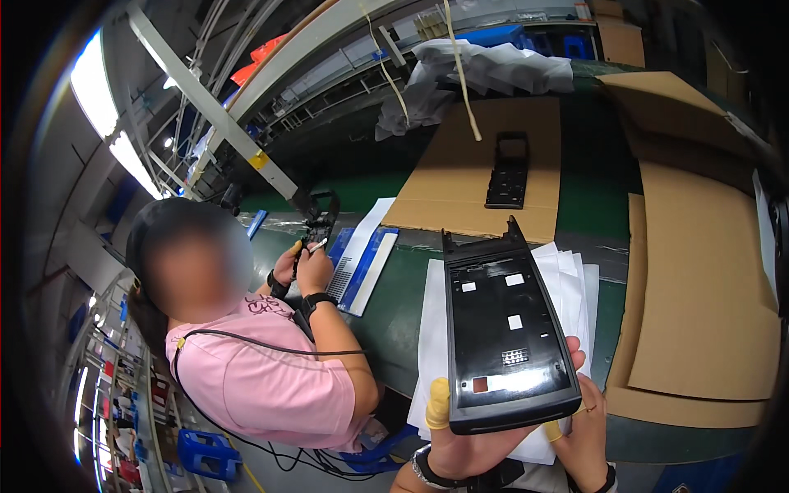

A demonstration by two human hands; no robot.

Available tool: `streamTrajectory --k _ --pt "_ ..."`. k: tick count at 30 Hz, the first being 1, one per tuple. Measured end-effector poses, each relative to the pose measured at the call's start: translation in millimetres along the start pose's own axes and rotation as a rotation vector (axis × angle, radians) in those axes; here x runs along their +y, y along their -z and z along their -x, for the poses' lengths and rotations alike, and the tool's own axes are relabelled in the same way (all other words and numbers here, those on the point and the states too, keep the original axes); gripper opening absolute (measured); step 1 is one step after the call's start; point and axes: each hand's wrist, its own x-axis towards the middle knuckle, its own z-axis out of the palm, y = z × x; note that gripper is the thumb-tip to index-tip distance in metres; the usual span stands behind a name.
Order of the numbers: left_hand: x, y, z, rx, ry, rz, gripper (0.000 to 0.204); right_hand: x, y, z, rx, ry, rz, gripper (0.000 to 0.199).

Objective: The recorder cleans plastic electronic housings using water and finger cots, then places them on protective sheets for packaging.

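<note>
Black glossy plastic device housing [505, 329], long and flat with small white stickers on its inner face, is being held up over the green work surface [386, 304], low and centre-right in the head view. Long axis is running away from the person, near end sitting in the palms, far end with its two pointed corners aiming toward the brown cardboard sheet [485, 177].

Left hand [460, 440] is cupping the near end from below, thumb in a yellow finger cot pressing on the left front corner, fingers curled under and gripping the housing. Right hand [588, 423] is gripping the right near corner and side edge, fingertips wrapping up at the rim, one in a yellow cot. Both hands are sitting at the near short end, so the housing is extending forward from the fingers; left hand is carrying more of the underside.

White paper sheets [575, 275] are lying stacked on the surface just beneath the housing. Second black plastic frame piece [508, 172] is lying on the cardboard sheet, well apart, farther away. White crumpled wrapping [485, 70] is piling beyond that.

Co-worker in a pink shirt [259, 370] is sitting to the left, their hands working on a small black part [316, 226] beside a blue-and-white tray [362, 263].
</note>
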Motion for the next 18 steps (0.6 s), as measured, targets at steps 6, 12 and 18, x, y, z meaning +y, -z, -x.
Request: streamTrajectory --k 6,12,18 --pt "-1 1 -1 -0.005 0.008 0.026 0.111 -2 0 -2 0.005 0.0 -0.016 0.048" --pt "-1 12 -3 0.066 0.01 -0.266 0.09 6 0 2 0.048 0.057 -0.036 0.047" --pt "41 38 -36 0.172 0.087 -0.9 0.059 -5 10 0 0.003 0.07 0.047 0.046"
